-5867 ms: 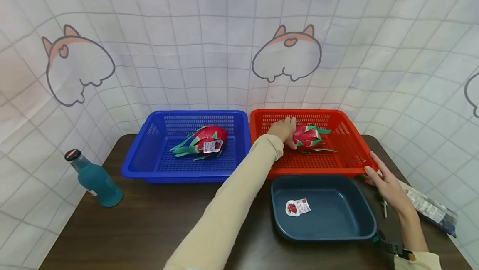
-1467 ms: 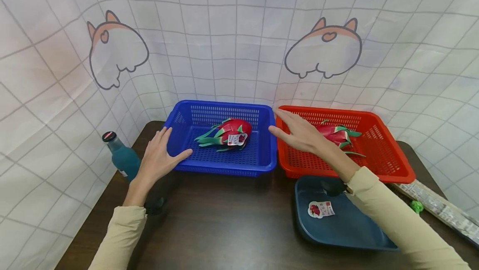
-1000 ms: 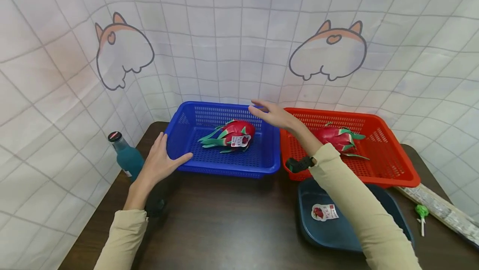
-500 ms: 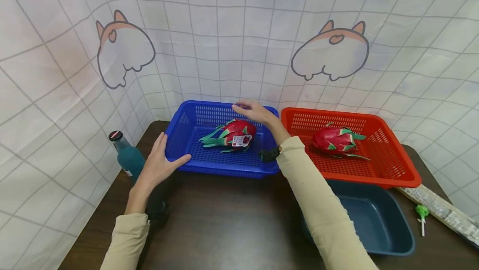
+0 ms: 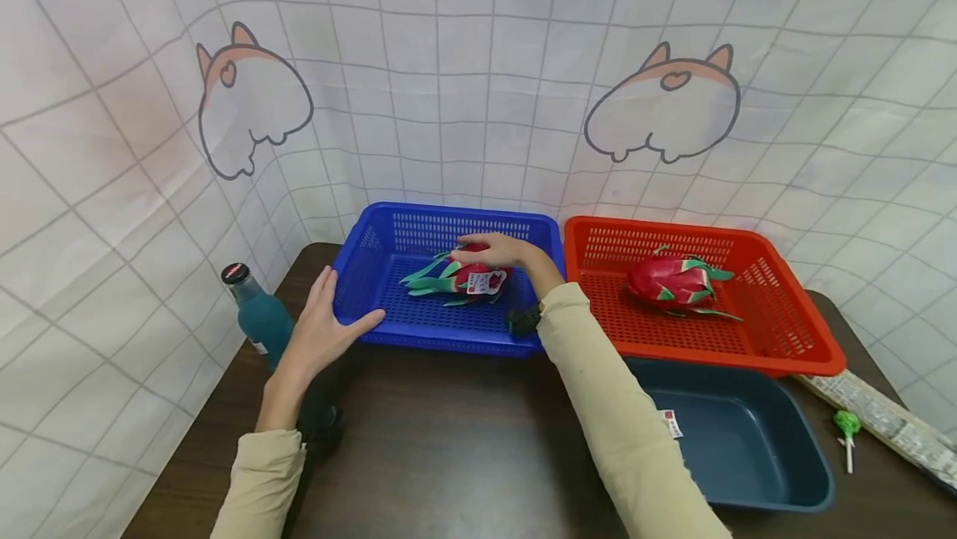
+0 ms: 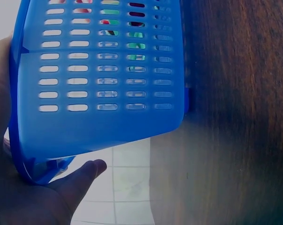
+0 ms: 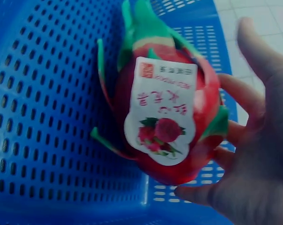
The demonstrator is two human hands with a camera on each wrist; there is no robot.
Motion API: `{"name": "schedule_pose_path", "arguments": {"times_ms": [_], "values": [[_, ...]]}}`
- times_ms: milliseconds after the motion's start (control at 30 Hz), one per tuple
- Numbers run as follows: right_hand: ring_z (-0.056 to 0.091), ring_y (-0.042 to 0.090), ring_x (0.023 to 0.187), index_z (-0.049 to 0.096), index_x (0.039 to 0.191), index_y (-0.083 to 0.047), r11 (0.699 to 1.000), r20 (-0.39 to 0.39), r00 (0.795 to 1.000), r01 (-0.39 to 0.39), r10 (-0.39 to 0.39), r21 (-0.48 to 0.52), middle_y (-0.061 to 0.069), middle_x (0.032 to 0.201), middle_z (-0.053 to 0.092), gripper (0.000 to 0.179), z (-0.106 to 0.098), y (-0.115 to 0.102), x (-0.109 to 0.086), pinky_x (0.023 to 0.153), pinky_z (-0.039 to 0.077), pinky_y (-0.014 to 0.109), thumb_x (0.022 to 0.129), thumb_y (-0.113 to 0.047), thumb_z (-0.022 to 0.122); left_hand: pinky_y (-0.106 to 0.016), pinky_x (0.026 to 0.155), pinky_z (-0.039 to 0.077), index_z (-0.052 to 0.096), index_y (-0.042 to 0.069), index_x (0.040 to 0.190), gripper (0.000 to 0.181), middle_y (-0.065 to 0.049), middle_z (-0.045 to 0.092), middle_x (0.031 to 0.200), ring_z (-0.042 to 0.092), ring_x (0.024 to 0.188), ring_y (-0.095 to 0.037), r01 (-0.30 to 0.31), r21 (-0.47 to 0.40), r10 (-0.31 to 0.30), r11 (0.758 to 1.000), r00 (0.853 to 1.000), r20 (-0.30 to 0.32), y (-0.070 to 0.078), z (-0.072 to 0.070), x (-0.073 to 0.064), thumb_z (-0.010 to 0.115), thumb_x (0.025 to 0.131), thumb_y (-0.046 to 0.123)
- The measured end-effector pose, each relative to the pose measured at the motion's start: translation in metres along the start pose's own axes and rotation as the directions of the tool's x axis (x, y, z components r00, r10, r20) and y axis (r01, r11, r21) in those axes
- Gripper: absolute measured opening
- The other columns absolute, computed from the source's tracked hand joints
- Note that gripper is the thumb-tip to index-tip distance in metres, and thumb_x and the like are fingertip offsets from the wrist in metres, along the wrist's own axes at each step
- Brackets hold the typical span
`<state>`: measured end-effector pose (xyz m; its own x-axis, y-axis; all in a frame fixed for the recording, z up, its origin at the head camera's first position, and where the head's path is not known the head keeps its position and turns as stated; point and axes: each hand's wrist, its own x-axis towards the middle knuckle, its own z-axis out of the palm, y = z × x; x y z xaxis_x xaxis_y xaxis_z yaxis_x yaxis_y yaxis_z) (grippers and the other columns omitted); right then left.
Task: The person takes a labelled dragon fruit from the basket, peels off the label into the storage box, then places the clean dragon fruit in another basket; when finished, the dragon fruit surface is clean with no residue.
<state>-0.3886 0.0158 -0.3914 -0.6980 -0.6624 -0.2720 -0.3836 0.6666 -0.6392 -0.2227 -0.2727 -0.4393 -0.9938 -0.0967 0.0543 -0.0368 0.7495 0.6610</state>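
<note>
In the head view my left hand (image 5: 310, 340) rests at the left rim of the blue basket (image 5: 441, 340), thumb spread away from the fingers. The left wrist view has that hand against the slotted outer wall. Inside the basket lies a pink-red dragon fruit (image 7: 204, 108) with green leaf tips, bearing a white sticker (image 7: 162, 103) with a fruit picture. My right hand (image 5: 504, 251) is over this fruit; in the right wrist view its fingers spread along the fruit's far side, with the thumb by the rounded end. The fruit partly hides the fingertips.
Right of the blue basket stands a red basket (image 5: 673, 352) holding another dragon fruit (image 5: 665, 283). In front is a dark blue tray (image 5: 740, 439) with a sticker (image 5: 672, 423), partly under my sleeve. A teal bottle (image 5: 265, 325) stands left; a green lollipop (image 5: 847, 423) lies right.
My left hand has left the red basket's dragon fruit for the blue basket's left rim. My right hand has moved left from the red basket and down to the fruit in the blue one.
</note>
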Motion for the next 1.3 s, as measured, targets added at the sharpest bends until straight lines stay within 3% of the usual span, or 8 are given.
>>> {"name": "schedule_pose_path", "arguments": {"times_ms": [267,433,600,1033,1300], "values": [[0.027,0.036,0.141,0.026,0.154,-0.014,0.997,-0.009,1.000,-0.002,0.001,-0.071,0.019,0.158,0.024,0.072,0.004,0.005,0.000,0.113,0.037,0.050,0.094,-0.034,0.059,-0.072,0.108,0.023,0.003,0.006,0.156,0.112,-0.018,0.001,0.164,0.013,0.148,-0.047,-0.001,0.004,0.001,1.000,1.000,-0.008,0.001,0.000,0.001,0.064,0.081,0.063],[0.037,0.035,0.132,0.027,0.154,-0.013,0.998,-0.025,1.000,0.015,-0.017,-0.059,0.020,0.154,0.032,0.067,0.006,0.008,0.001,0.109,0.042,0.047,0.097,-0.034,0.055,-0.072,0.108,0.023,0.004,0.006,0.156,0.112,-0.018,0.001,0.164,0.013,0.148,-0.047,0.007,0.002,-0.007,1.000,1.000,-0.014,0.002,0.001,0.001,0.064,0.081,0.063],[0.040,0.033,0.130,0.032,0.152,-0.014,0.999,-0.064,0.998,-0.012,0.008,-0.049,0.018,0.152,0.037,0.060,0.008,0.008,0.001,0.111,0.040,0.047,0.099,-0.036,0.050,-0.072,0.108,0.023,0.004,0.007,0.156,0.112,-0.017,0.001,0.164,0.013,0.148,-0.046,0.007,0.007,-0.007,1.000,1.000,-0.017,0.002,0.001,0.001,0.064,0.081,0.064],[0.047,0.031,0.119,0.033,0.152,-0.018,0.998,-0.075,0.995,-0.059,0.060,0.017,0.018,0.145,0.042,0.064,0.014,0.009,0.005,0.098,0.050,0.040,0.095,-0.036,0.056,-0.071,0.108,0.024,0.005,0.007,0.156,0.112,-0.017,0.002,0.164,0.014,0.148,-0.046,0.020,0.013,-0.019,1.000,0.999,-0.027,0.002,0.002,-0.002,0.064,0.081,0.064],[0.045,0.032,0.122,0.034,0.150,-0.017,0.988,-0.112,0.990,-0.067,0.083,0.136,0.018,0.144,0.041,0.063,0.018,0.016,0.006,0.099,0.049,0.043,0.094,-0.034,0.058,-0.072,0.108,0.024,0.006,0.006,0.156,0.111,-0.018,0.003,0.164,0.014,0.148,-0.046,0.010,0.010,-0.009,1.000,0.999,-0.037,0.001,0.004,-0.001,0.064,0.081,0.063]]}}
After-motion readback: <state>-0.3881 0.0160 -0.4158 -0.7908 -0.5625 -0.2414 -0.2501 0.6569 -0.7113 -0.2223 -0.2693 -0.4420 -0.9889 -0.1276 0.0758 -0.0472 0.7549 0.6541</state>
